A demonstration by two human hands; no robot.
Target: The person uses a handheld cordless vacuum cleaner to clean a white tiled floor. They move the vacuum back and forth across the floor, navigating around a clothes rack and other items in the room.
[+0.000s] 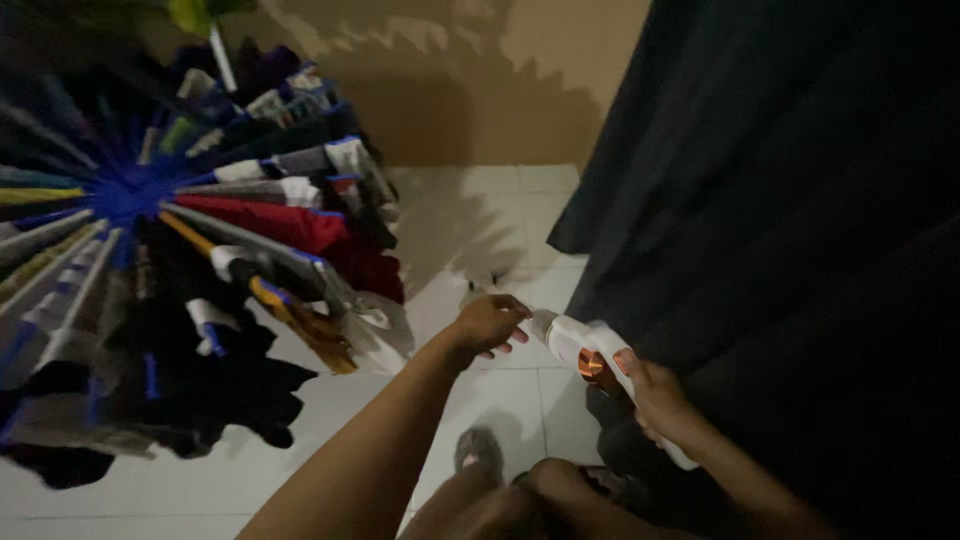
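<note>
Right hand [655, 392] wrapped around a white handheld steamer [590, 352] – left hand [488, 322] pinching its nozzle tip, dark garment [780, 220] just beside.

The right hand [655, 392] grips a white handheld steamer [590, 352] beside a dark hanging cloth [790, 230]. The left hand [488, 323] touches its nozzle end. On the left, a round drying rack [130, 195] carries many clothes above the white tiled floor [480, 220].

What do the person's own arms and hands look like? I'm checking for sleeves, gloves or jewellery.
Both forearms are bare, with no sleeves in view. The left hand and right hand wear no gloves. No rings, watch or bracelets can be made out in the dim light.
</note>
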